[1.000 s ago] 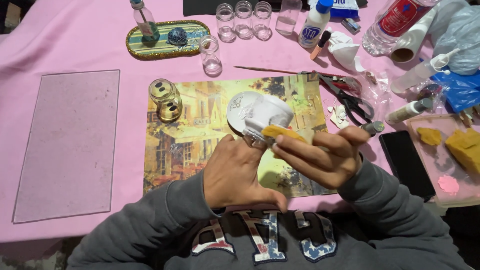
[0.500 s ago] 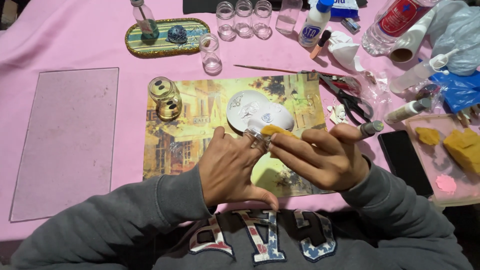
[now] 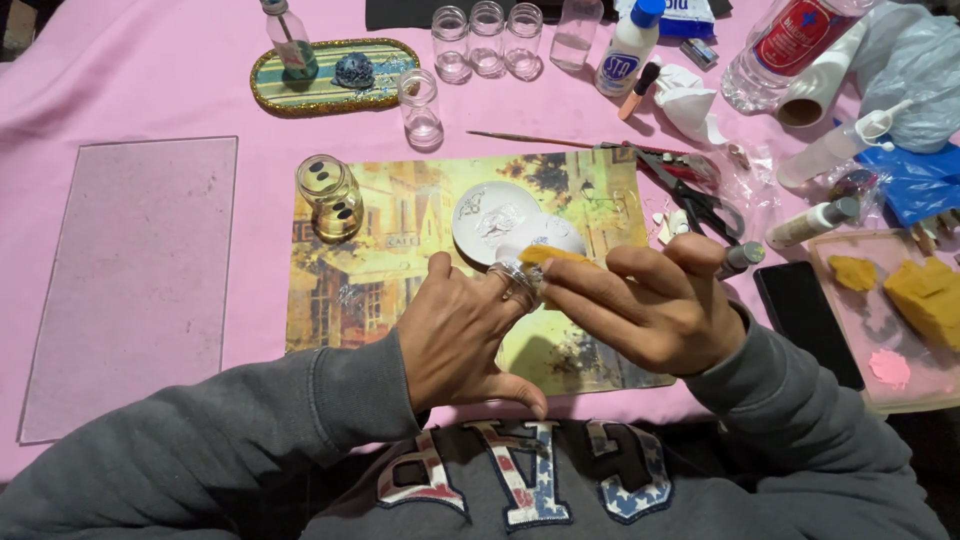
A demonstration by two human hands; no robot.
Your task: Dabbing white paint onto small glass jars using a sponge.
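Observation:
My left hand [image 3: 465, 330] is raised over a picture placemat [image 3: 390, 270] and pinches a small clear glass piece [image 3: 515, 280] in its fingertips. My right hand [image 3: 655, 305] holds a bit of yellow sponge [image 3: 550, 256] and presses it against the top of that glass piece. Just behind the fingers, two white round dishes [image 3: 490, 215] with pale paste lie on the placemat. How much of the glass piece there is stays hidden by my fingers.
A glass sheet [image 3: 130, 280] lies at left and a jar of yellowish liquid [image 3: 328, 198] on the placemat. At the back stand an oval tray [image 3: 325, 85], small jars [image 3: 487, 40] and a glue bottle [image 3: 628, 45]. Scissors [image 3: 695, 200], a dark phone [image 3: 805, 320] and a pink tray with sponges [image 3: 920, 300] are at right.
Both hands stay almost in place. My left wrist has turned a little and its thumb now sticks out below. The sponge keeps touching the glass piece.

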